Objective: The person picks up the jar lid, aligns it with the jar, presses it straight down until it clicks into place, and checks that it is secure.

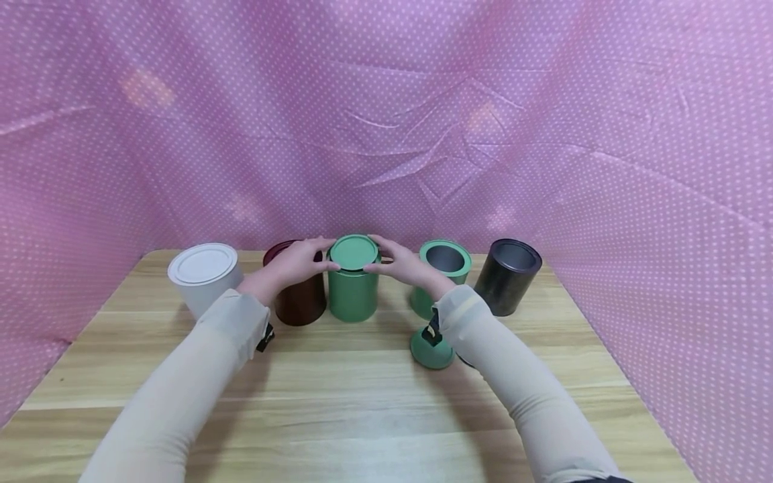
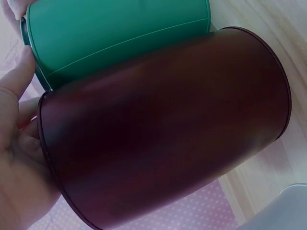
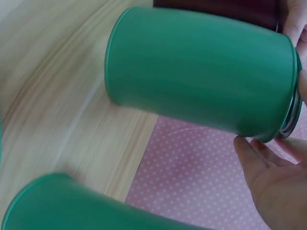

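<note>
A green can stands upright on the wooden table, with a green lid on its top. My left hand holds the lid's left edge, thumb in front and fingers behind. On the opposite edge, my right hand grips in the same way. In the right wrist view a narrow gap shows between the lid and the rim of the green can. Close to the left hand is a dark maroon can, its top partly hidden behind that hand in the head view.
A lidded white can stands at left. At right are an open green can and an open black can. A loose green lid lies below my right wrist; a dark rim beside it is mostly hidden by the sleeve. Pink dotted cloth surrounds the table.
</note>
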`<state>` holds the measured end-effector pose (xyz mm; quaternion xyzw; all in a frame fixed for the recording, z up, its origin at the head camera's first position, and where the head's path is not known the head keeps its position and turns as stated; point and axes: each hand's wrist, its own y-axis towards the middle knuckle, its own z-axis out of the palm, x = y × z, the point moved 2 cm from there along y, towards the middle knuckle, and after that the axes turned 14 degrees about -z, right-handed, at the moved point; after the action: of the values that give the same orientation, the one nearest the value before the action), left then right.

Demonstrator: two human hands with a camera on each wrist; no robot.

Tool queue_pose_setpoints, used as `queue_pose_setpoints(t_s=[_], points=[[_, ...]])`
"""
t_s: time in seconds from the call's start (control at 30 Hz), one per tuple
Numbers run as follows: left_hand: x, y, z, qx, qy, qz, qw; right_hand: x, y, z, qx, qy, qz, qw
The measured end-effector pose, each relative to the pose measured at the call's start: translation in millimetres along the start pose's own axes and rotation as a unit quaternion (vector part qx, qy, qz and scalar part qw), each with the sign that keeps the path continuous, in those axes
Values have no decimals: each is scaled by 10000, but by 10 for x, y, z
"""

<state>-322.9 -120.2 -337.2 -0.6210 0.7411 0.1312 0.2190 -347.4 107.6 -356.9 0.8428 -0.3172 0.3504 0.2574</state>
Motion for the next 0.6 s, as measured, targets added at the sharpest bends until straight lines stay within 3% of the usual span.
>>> queue_pose_setpoints(t_s=[0.6], points=[[11, -28, -3, 191, 36, -34, 9998, -33, -51, 17, 270, 239, 602, 9975]])
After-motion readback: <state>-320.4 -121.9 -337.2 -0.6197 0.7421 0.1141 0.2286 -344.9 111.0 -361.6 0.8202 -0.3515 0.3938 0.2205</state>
